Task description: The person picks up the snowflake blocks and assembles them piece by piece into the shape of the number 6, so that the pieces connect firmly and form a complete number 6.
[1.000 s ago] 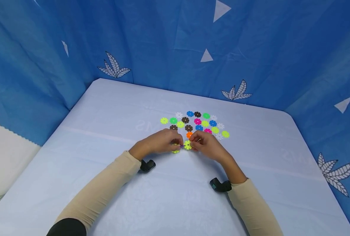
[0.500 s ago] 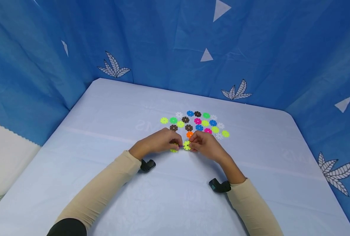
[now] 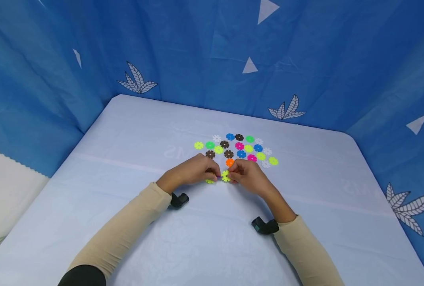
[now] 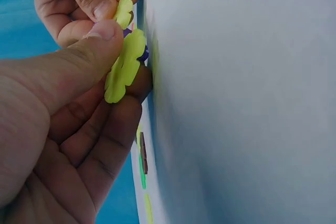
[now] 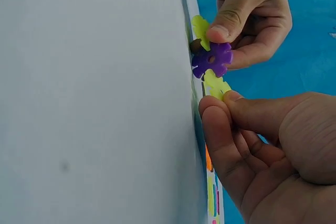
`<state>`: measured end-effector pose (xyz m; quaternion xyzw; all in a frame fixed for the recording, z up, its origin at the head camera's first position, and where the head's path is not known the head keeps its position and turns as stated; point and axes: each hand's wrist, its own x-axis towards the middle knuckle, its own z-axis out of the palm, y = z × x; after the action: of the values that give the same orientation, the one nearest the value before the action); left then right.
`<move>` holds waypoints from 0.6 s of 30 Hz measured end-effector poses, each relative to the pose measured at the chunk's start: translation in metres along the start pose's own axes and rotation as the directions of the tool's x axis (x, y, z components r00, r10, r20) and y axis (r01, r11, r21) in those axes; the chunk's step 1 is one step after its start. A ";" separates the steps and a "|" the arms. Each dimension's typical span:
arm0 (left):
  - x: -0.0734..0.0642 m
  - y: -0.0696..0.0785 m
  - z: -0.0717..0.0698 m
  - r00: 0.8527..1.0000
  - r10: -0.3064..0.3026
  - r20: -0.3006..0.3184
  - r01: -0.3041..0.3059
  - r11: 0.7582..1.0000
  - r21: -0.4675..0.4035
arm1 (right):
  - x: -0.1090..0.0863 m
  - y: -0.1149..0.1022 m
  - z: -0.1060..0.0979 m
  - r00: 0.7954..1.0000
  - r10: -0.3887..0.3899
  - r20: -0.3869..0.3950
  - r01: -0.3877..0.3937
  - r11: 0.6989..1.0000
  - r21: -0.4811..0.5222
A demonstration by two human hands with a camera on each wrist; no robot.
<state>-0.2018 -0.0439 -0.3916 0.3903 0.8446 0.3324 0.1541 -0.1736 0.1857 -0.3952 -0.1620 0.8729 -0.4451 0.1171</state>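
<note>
Between thumb and fingers my left hand [image 3: 200, 170] pinches a yellow-green notched plastic disc [image 4: 126, 69]. A purple notched disc [image 5: 211, 60] is set crosswise against it, facing the right wrist camera. My right hand [image 3: 249, 177] pinches a second yellow-green disc [image 5: 215, 84], whose edge meets the lower rim of the purple one. Whether its slot is fitted into the purple disc I cannot tell. Both hands are close together just in front of the loose discs, and the fingers hide parts of the pieces.
Loose notched discs lie flat beyond the hands, among them an orange disc [image 3: 230, 162], a pink disc [image 3: 239, 145], a brown disc [image 3: 210, 154] and a blue disc [image 3: 230, 136]. They rest on a white-covered table [image 3: 197, 238]. A blue curtain [image 3: 205, 51] hangs behind it.
My right hand has edged slightly left with its yellow-green disc, toward the left hand. The left hand's disc has shifted a little left and shows less. The loose discs have stayed put.
</note>
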 end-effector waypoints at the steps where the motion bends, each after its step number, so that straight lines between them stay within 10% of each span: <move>1: 0.000 0.000 0.000 1.000 -0.002 -0.001 0.002 1.000 0.000 | 0.000 0.000 0.000 1.000 0.002 0.000 -0.002 1.000 0.004; 18: 0.002 -0.005 -0.001 1.000 -0.005 0.000 0.005 0.999 -0.035 | 0.002 -0.002 0.007 0.999 0.045 0.005 -0.046 0.997 0.059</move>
<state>-0.2064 -0.0450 -0.3938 0.3854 0.8396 0.3470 0.1617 -0.1724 0.1791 -0.3976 -0.1395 0.8627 -0.4674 0.1337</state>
